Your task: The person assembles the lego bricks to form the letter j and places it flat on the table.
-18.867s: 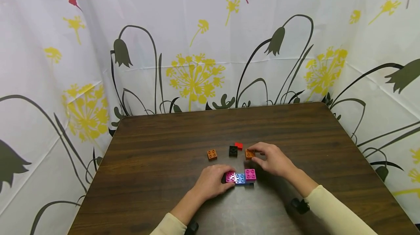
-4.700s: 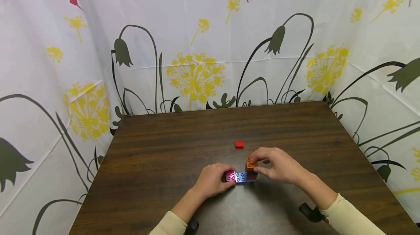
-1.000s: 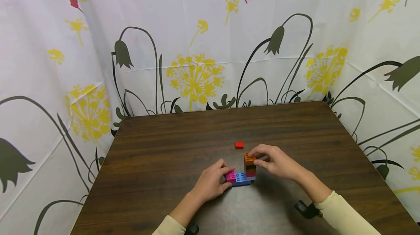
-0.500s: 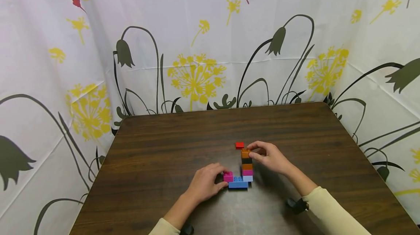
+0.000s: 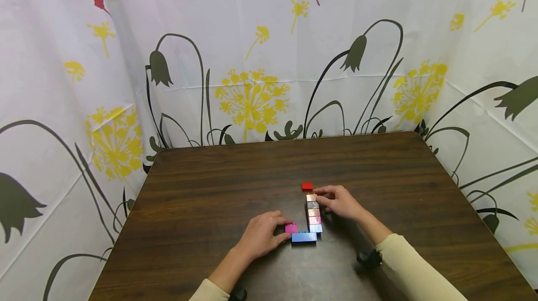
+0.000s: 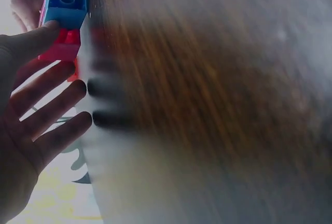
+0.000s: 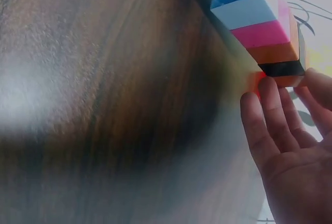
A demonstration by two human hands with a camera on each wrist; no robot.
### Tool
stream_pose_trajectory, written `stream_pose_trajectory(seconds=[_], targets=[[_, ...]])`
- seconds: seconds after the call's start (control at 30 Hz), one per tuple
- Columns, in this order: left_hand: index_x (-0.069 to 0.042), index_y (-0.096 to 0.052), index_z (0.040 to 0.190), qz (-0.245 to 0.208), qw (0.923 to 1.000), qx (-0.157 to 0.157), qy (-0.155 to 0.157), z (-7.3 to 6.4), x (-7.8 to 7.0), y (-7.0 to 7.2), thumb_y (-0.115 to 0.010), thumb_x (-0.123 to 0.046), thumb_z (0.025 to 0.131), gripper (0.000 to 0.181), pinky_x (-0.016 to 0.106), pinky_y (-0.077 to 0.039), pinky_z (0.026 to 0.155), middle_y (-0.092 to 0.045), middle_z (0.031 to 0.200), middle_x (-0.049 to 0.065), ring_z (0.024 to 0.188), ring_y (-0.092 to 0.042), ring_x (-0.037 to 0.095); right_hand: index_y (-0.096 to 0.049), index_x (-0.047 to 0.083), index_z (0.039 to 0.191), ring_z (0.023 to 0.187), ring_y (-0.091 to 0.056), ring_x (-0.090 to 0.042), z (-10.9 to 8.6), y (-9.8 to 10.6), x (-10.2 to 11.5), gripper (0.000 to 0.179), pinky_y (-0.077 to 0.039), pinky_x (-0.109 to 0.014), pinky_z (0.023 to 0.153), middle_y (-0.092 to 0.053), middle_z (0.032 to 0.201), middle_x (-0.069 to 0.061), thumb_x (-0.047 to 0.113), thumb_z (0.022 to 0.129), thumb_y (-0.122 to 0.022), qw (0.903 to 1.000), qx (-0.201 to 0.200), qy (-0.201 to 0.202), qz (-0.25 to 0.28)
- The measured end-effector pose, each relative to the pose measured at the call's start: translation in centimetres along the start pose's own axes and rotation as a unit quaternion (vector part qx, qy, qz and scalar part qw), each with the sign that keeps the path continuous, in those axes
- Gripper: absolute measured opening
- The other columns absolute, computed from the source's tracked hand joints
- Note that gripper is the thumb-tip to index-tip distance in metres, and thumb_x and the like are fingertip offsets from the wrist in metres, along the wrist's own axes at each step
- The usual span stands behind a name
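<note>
An L-shaped build of toy building bricks lies tipped back on the table. Its long blue brick (image 5: 304,237) faces the front, with a pink brick (image 5: 291,228) at the left end. My left hand (image 5: 260,233) pinches that pink end between thumb and index finger; its other fingers are spread in the left wrist view. From the right end a column of bricks (image 5: 314,213) points to the back. In the right wrist view it runs light blue, pink, orange, black (image 7: 282,69), orange (image 7: 288,81). My right hand (image 5: 340,204) pinches the orange end brick with thumb and fingers.
A loose red brick (image 5: 307,186) lies just behind the column's far end, close to my right fingertips. The brown wood-grain table (image 5: 218,175) reaches back to a white flower-patterned curtain (image 5: 189,105).
Earlier, loose orange and black bricks were stacked onto the build's right end. Over the last second the upright column has tipped backward, with both hands holding the build. The red brick stayed put.
</note>
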State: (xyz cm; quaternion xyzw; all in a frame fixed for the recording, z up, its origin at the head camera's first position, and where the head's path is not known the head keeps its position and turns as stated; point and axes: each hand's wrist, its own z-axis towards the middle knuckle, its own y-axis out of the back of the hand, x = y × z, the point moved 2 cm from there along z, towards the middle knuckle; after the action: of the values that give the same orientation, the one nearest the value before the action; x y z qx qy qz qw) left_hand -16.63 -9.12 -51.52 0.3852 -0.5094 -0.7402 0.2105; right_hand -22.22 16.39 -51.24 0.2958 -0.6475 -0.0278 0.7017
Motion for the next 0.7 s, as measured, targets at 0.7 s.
stream_pose_trajectory(seconds=[0.7], targets=[[-0.021,-0.075,0.111,0.015,0.9997,0.016,0.012,-0.1,0.3,-0.2,-0.074,-0.038,0.087,0.029,0.030,-0.051,0.073,-0.066,0.091,-0.012,0.087,-0.061,0.008,-0.063,-0.001,0.126,0.086,-0.061,-0.024,0.6,-1.1,-0.7,0.032,-0.053,-0.035,0.062,-0.063,0.112,-0.018,-0.002,0.098,-0.047,0.9980,0.015,-0.055,-0.026]])
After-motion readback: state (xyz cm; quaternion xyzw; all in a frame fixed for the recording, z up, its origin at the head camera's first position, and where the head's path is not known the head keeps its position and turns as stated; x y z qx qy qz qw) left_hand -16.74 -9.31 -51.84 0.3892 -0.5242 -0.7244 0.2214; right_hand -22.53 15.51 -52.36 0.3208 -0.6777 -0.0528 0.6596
